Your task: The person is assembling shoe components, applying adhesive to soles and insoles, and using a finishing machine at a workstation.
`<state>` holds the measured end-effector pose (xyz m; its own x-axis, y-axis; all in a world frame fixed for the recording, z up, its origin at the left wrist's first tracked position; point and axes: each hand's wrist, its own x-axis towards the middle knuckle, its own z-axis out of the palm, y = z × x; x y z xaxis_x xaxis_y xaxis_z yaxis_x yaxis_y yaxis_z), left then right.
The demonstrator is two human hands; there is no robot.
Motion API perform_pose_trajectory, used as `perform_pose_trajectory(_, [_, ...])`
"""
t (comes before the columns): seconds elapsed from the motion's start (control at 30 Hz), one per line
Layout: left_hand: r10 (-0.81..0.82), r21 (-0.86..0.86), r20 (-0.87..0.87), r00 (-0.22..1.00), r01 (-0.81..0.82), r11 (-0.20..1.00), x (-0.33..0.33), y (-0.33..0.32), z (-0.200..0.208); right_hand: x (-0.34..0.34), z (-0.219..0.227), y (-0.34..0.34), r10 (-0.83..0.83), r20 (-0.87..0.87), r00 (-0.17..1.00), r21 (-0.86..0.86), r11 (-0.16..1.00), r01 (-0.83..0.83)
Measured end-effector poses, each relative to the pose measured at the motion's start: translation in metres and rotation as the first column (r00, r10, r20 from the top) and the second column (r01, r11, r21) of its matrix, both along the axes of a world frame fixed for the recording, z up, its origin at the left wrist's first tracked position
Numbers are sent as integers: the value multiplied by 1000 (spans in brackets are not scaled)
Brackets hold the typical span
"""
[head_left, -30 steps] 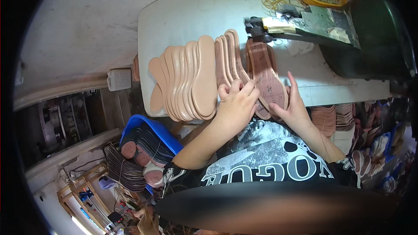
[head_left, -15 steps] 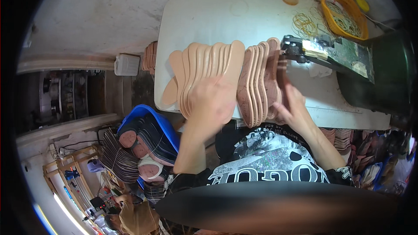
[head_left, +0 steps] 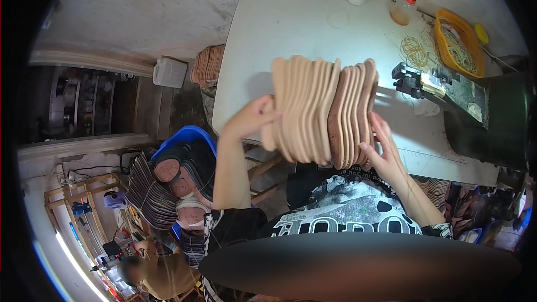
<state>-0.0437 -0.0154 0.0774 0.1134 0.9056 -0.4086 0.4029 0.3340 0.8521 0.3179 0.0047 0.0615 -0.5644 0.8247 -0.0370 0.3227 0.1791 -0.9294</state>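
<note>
A row of tan shoe insoles (head_left: 302, 106) stands on edge side by side on the white table (head_left: 268, 17). Against its right side stands a shorter row of brown insoles (head_left: 351, 117). My left hand (head_left: 249, 118) grips the left end of the tan row, thumb in front. At the other end my right hand (head_left: 385, 148) is closed round the outermost brown insole, its fingers along the outer face. Both rows are squeezed together between my hands, close to the table's near edge. Part of the tan row is slightly blurred.
To the right stands a dark green machine (head_left: 492, 117) with a metal head (head_left: 408, 81). Behind it lie loose rubber bands (head_left: 413, 50), a yellow basket (head_left: 442, 17) and a red-tipped bottle (head_left: 403, 12). A blue bin (head_left: 187, 131) of insoles and a seated person (head_left: 168, 274) are at left.
My left hand has gone from the front of the tan insoles to their left end. The fanned tan insoles are now gathered upright against the brown ones. My view has shifted somewhat.
</note>
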Motion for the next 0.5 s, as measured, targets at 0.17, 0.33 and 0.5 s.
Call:
perform_pose_trajectory(0.17, [74,79,-210,975,-59,995,45,-7,-8,-4,-8,6,-48,180,982,138,990,24])
perform_pose_trajectory(0.33, [167,87,-334,928,-146,985,58,2,-24,-13,-33,36,-245,-33,969,-310,924,223])
perform_pose_trajectory(0.5, [498,-96,458,736,-517,851,76,-1,-45,-55,-26,38,-362,-213,907,-488,844,223])
